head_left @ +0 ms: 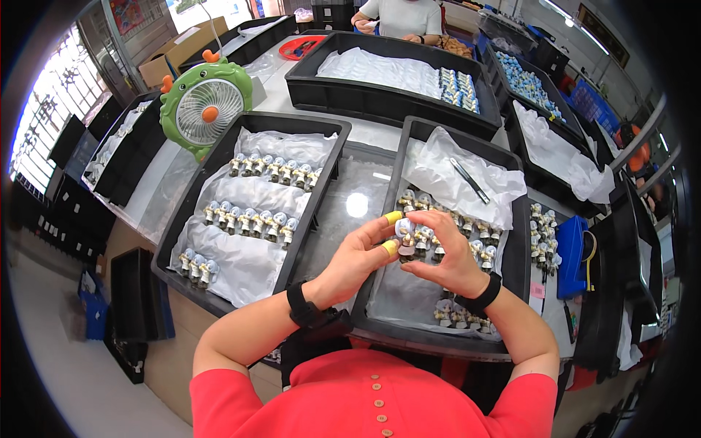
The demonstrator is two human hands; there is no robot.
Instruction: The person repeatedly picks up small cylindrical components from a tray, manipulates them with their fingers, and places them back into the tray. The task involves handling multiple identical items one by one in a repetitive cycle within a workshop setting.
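White-blue figure point(405, 232) over right tray point(518, 248): our left hand point(349, 264) pinches it, our right hand point(457, 257) curls around, contact unclear. If our grip slips, it could drop onto the figures point(460, 317) below.

Shows glossy plastic on the fan point(211, 113); behind it, a matt cardboard box point(182, 50); to its right, a smooth plastic tray point(380, 106) and wrinkled, paper-like liner point(376, 73); nearer than it, plastic-looking figurines point(406, 231), a matt cloth shirt point(321, 401).

A pale-headed figurine point(405, 232) is roughly upright; the left hand point(363, 252) holds it.
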